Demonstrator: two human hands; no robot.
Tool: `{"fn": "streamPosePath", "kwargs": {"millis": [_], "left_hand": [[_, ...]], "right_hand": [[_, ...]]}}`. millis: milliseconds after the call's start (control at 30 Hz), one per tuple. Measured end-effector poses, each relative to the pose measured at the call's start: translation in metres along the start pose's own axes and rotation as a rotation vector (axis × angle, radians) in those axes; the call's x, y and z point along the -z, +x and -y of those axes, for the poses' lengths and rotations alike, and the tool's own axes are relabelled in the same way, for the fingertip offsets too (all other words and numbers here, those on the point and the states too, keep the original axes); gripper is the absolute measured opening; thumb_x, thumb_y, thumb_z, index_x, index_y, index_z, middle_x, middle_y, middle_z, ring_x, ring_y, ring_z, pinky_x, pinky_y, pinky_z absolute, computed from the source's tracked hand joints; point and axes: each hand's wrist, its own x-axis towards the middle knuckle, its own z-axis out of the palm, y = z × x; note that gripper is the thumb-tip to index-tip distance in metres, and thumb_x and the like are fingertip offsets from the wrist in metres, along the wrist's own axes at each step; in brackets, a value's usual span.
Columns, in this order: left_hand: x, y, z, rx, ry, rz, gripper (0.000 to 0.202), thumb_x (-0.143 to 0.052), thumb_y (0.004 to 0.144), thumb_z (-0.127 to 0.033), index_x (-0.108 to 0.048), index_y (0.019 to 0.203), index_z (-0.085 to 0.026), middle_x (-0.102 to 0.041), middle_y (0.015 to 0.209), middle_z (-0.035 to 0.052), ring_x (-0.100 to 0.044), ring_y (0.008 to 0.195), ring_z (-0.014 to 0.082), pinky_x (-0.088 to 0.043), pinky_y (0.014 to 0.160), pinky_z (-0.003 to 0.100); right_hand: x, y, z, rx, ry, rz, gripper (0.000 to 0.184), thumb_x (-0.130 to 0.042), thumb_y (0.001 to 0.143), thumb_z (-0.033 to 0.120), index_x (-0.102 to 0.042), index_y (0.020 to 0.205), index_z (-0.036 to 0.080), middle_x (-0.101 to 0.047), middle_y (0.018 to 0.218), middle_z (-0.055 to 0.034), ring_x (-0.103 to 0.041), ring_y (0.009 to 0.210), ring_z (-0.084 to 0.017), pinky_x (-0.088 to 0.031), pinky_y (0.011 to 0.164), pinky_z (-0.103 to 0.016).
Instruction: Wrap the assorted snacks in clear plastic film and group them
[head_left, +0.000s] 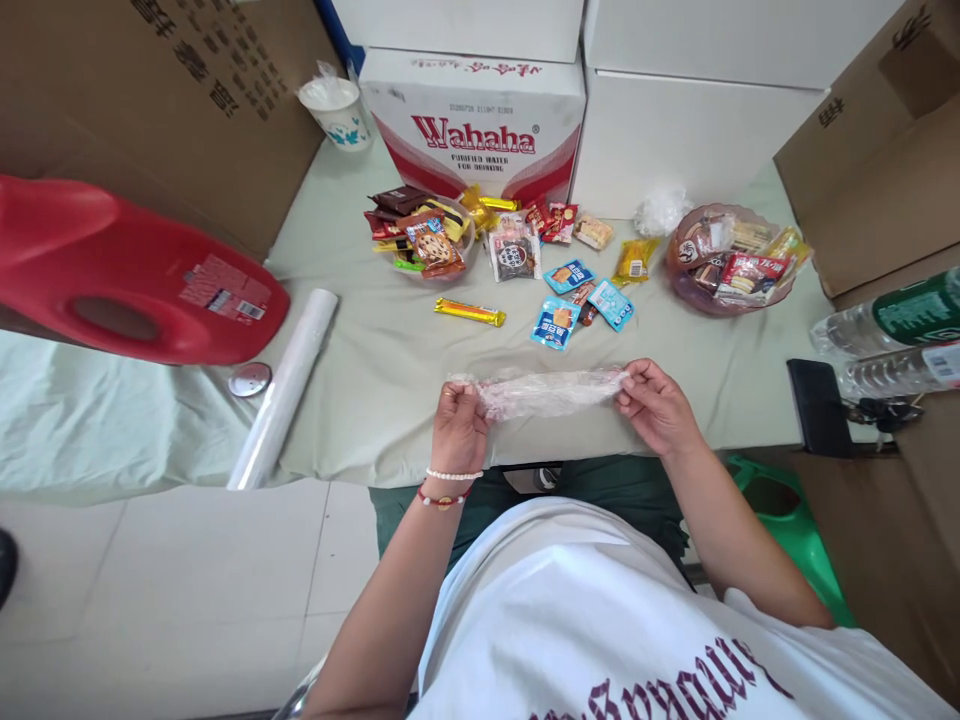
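A strip of crumpled clear plastic bag (551, 394) is stretched sideways between my two hands above the table's front edge. My left hand (460, 415) pinches its left end, and my right hand (654, 402) pinches the right end between thumb and fingers. Just beyond it lie several blue snack packets (556, 322) and a yellow-wrapped snack bar (469, 312). A clear bowl (466, 245) of wrapped snacks stands farther back on the left. On the right is a pinkish bowl (679, 290) with more packaged snacks.
A white plastic roll (285, 385) and a red jug (135, 275) lie on the left. Behind the snacks stands a Wahaha carton (476, 130). A paper cup (337, 115) is at the back left. Bottles (892, 320) and a black phone-like object (819, 405) lie at right.
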Motion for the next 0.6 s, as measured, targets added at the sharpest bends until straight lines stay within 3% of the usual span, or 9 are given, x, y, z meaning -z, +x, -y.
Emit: {"fn": "streamPosePath", "kwargs": {"millis": [100, 233, 333, 400, 533, 600], "left_hand": [[-0.002, 0.005, 0.0, -0.012, -0.027, -0.013, 0.055, -0.094, 0.068, -0.048, -0.05, 0.091, -0.026, -0.064, 0.086, -0.0046, -0.061, 0.071, 0.009, -0.052, 0.062, 0.02], [-0.004, 0.009, 0.0, -0.119, 0.012, -0.055, 0.054, -0.094, 0.068, -0.049, -0.05, 0.09, -0.025, -0.057, 0.081, -0.0068, -0.057, 0.069, 0.0068, -0.05, 0.06, 0.016], [-0.008, 0.009, 0.001, -0.164, 0.082, -0.03, 0.053, -0.091, 0.071, -0.053, -0.051, 0.091, -0.025, -0.057, 0.083, -0.0063, -0.057, 0.071, 0.0082, -0.05, 0.058, 0.016], [-0.012, 0.007, 0.003, -0.172, 0.124, 0.013, 0.052, -0.089, 0.074, -0.056, -0.051, 0.092, -0.025, -0.058, 0.082, -0.0057, -0.057, 0.07, 0.0091, -0.049, 0.055, 0.017], [-0.022, 0.001, 0.004, -0.181, 0.24, 0.116, 0.048, -0.083, 0.08, -0.06, -0.053, 0.093, -0.025, -0.061, 0.082, -0.0043, -0.055, 0.064, 0.0094, -0.047, 0.051, 0.019], [-0.025, -0.001, 0.002, -0.186, 0.302, 0.168, 0.046, -0.079, 0.083, -0.063, -0.054, 0.094, -0.025, -0.062, 0.08, -0.0038, -0.051, 0.058, 0.009, -0.045, 0.049, 0.02]], "right_hand": [[0.016, -0.004, -0.002, 0.009, -0.069, -0.02, 0.041, -0.09, 0.067, 0.045, -0.06, 0.085, 0.024, -0.053, 0.068, 0.0068, -0.047, 0.058, -0.01, -0.04, 0.056, -0.023], [0.044, -0.001, 0.001, -0.031, -0.463, 0.051, 0.038, -0.085, 0.071, 0.051, -0.067, 0.083, 0.02, -0.063, 0.074, 0.0012, -0.05, 0.064, -0.012, -0.041, 0.06, -0.027], [0.049, 0.005, 0.015, 0.081, -0.611, -0.027, 0.034, -0.078, 0.08, 0.053, -0.071, 0.089, 0.02, -0.066, 0.08, -0.0009, -0.052, 0.069, -0.014, -0.043, 0.066, -0.029], [0.035, 0.009, 0.024, 0.164, -0.632, 0.01, 0.032, -0.073, 0.087, 0.053, -0.072, 0.095, 0.021, -0.068, 0.087, -0.0019, -0.057, 0.076, -0.016, -0.046, 0.073, -0.03], [-0.016, 0.021, 0.022, 0.156, -0.572, 0.369, 0.042, -0.077, 0.086, 0.056, -0.072, 0.11, 0.023, -0.073, 0.108, -0.0052, -0.065, 0.095, -0.02, -0.051, 0.084, -0.033], [-0.037, 0.029, 0.012, 0.093, -0.5, 0.516, 0.045, -0.079, 0.083, 0.06, -0.072, 0.105, 0.021, -0.072, 0.101, -0.004, -0.065, 0.09, -0.019, -0.052, 0.081, -0.032]]}}
